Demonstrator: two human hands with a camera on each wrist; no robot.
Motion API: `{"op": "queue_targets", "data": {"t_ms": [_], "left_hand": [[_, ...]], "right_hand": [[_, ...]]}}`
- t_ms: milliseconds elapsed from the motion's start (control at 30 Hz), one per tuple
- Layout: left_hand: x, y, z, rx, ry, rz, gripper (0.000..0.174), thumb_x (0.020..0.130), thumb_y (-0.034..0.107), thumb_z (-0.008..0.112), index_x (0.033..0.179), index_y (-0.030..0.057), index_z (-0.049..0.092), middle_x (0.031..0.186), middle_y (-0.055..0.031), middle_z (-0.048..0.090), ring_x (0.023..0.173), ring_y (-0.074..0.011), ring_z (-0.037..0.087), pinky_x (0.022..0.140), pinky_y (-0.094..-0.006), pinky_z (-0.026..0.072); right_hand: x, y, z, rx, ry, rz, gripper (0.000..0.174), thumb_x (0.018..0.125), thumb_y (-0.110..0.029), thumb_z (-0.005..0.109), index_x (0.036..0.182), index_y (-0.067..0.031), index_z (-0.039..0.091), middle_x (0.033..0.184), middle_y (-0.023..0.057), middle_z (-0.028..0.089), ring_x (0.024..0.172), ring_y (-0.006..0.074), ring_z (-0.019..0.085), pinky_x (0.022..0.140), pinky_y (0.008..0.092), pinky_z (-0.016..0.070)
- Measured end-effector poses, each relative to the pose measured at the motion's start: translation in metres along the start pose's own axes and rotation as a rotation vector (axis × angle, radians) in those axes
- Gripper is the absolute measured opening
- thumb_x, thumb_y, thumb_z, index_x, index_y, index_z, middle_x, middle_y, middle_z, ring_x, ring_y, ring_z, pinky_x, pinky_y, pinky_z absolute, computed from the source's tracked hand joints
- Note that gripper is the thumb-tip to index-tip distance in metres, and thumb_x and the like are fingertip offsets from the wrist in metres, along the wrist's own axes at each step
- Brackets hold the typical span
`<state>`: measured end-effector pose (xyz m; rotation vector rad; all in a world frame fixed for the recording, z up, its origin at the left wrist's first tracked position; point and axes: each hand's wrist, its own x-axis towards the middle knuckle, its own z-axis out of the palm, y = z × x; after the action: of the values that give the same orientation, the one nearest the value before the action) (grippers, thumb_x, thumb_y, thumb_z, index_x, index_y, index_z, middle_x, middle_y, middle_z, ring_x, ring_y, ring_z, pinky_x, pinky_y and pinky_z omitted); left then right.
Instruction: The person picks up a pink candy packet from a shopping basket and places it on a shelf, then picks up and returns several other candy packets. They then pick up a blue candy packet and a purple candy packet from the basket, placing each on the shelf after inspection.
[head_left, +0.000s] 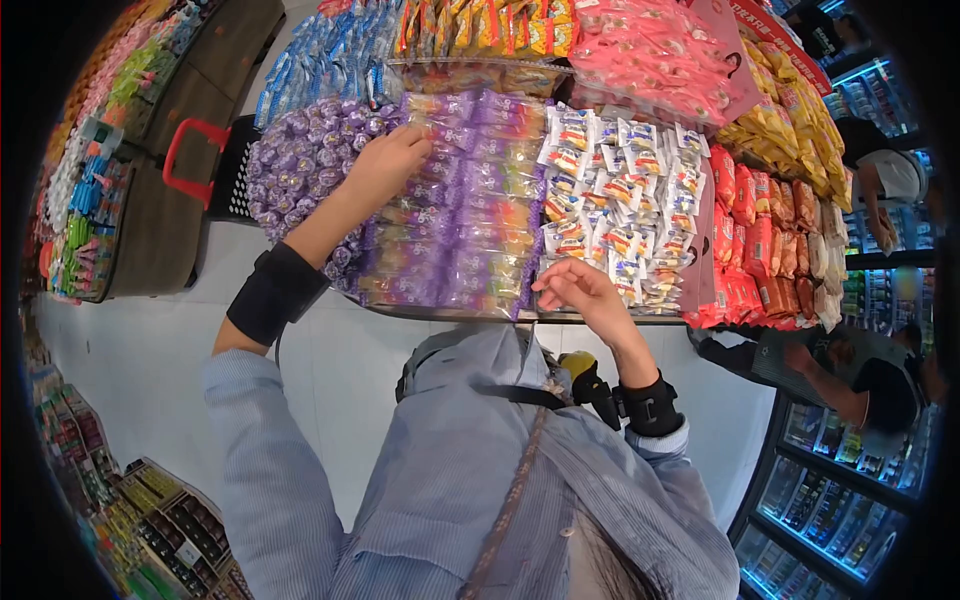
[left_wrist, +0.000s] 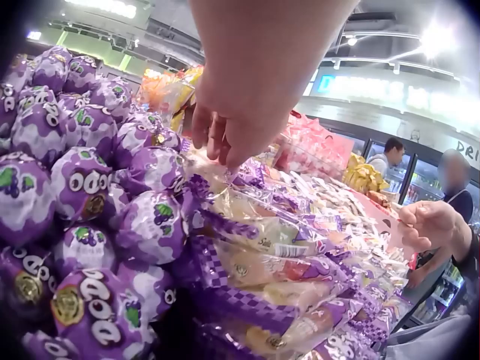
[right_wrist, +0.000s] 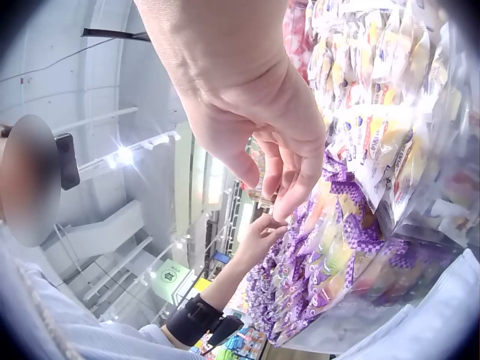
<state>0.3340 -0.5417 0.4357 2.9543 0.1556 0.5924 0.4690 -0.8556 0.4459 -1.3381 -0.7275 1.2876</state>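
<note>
My left hand [head_left: 392,160] reaches over to the far left part of the rows of purple-edged clear candy packets [head_left: 490,240]. Its fingers [left_wrist: 217,139] point down at the packets, fingertips right at their wrappers. Beside it on the left is a heap of round purple-wrapped sweets [head_left: 305,165] with grape pictures. My right hand [head_left: 585,292] hovers at the near edge of the display, between the purple packets and the white-wrapped snacks [head_left: 625,190]. Its fingers are loosely bent, with nothing held. In the right wrist view, the thumb stands apart from the fingers.
Blue packets [head_left: 330,60], orange-yellow bags [head_left: 490,28] and pink bags [head_left: 650,65] lie behind. Red packs [head_left: 745,235] stand at the right. A red-handled basket [head_left: 195,165] sits at the left. Other people stand on the right near lit drinks coolers [head_left: 815,510].
</note>
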Motion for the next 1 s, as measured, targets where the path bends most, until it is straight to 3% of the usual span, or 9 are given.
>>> {"op": "queue_targets", "data": {"t_ms": [367,467,567,667,700,733,800,900,1000], "left_hand": [[-0.008,-0.002,0.011,0.079,0.044,-0.011,0.006,0.077,0.012,0.056,0.079,0.0064,0.054,0.077,-0.0058,0.052,0.079,-0.0233,0.054,0.064,-0.0343,0.0458],[-0.01,-0.003,0.006,0.064,-0.101,-0.078,0.009,0.074,0.008,0.052,0.082,0.0064,0.055,0.084,-0.0056,0.055,0.086,-0.0224,0.054,0.07,-0.0352,0.0452],[-0.004,0.015,-0.009,0.099,0.092,0.025,0.011,0.073,0.011,0.058,0.083,0.0052,0.055,0.083,-0.0081,0.055,0.081,-0.0258,0.054,0.07,-0.0369,0.0445],[-0.009,0.061,-0.018,-0.033,0.008,0.106,0.015,0.073,0.012,0.059,0.085,0.0038,0.054,0.087,-0.0093,0.055,0.085,-0.0271,0.054,0.074,-0.0374,0.0437],[-0.015,0.078,-0.01,-0.065,0.046,0.202,0.019,0.073,0.014,0.059,0.089,0.0038,0.054,0.091,-0.0088,0.056,0.09,-0.0267,0.054,0.078,-0.0367,0.0438],[-0.025,0.094,0.002,-0.094,-0.017,0.205,0.035,0.073,0.024,0.061,0.102,0.0047,0.054,0.106,-0.0086,0.055,0.104,-0.0248,0.05,0.09,-0.0376,0.0388],[-0.035,0.125,0.001,-0.045,-0.206,0.25,0.061,0.07,0.037,0.063,0.12,0.0072,0.046,0.127,-0.0095,0.043,0.121,-0.0224,0.038,0.1,-0.0411,0.0283],[-0.044,0.144,0.006,0.053,-0.359,0.329,0.08,0.066,0.047,0.061,0.132,0.0094,0.034,0.139,-0.0074,0.029,0.129,-0.0192,0.025,0.105,-0.0444,0.0191],[-0.056,0.141,0.032,0.104,-0.286,0.373,0.08,0.068,0.05,0.057,0.134,0.0126,0.032,0.141,-0.004,0.026,0.131,-0.0188,0.023,0.106,-0.0457,0.0181]], "right_hand": [[-0.003,0.007,0.006,0.027,0.036,0.059,0.015,0.091,-0.014,0.047,0.098,-0.0012,0.053,0.094,0.0086,0.06,0.079,0.0128,0.059,0.073,0.0266,0.0484],[-0.01,0.011,0.002,0.068,0.085,0.029,0.015,0.09,-0.014,0.048,0.097,-0.0009,0.053,0.093,0.0085,0.061,0.078,0.0127,0.058,0.073,0.0268,0.0484],[-0.016,0.012,-0.007,0.022,0.155,-0.007,0.015,0.09,-0.013,0.048,0.095,-0.0008,0.054,0.092,0.0083,0.061,0.078,0.0122,0.058,0.072,0.0268,0.0483],[-0.019,0.014,-0.014,0.018,0.233,-0.001,0.014,0.09,-0.012,0.048,0.095,-0.0006,0.054,0.091,0.0082,0.061,0.077,0.0118,0.058,0.071,0.0265,0.0482],[-0.019,0.014,-0.015,0.017,0.233,-0.004,0.014,0.09,-0.012,0.047,0.095,-0.0006,0.054,0.091,0.0082,0.061,0.077,0.0118,0.058,0.071,0.0264,0.0483],[-0.019,0.014,-0.015,0.017,0.235,-0.005,0.014,0.09,-0.012,0.047,0.095,-0.0006,0.054,0.091,0.0082,0.061,0.076,0.0119,0.058,0.071,0.0264,0.0483],[-0.019,0.015,-0.013,0.018,0.224,-0.007,0.013,0.09,-0.011,0.047,0.095,-0.0006,0.054,0.091,0.0083,0.061,0.076,0.012,0.058,0.072,0.0263,0.0483],[-0.019,0.018,-0.007,0.03,0.191,-0.004,0.014,0.09,-0.011,0.047,0.095,-0.0006,0.054,0.091,0.0083,0.061,0.076,0.0121,0.058,0.073,0.0262,0.0482],[-0.018,0.018,-0.003,0.047,0.17,-0.001,0.014,0.09,-0.011,0.047,0.096,-0.0006,0.054,0.091,0.0083,0.061,0.076,0.0121,0.058,0.074,0.0261,0.048]]}}
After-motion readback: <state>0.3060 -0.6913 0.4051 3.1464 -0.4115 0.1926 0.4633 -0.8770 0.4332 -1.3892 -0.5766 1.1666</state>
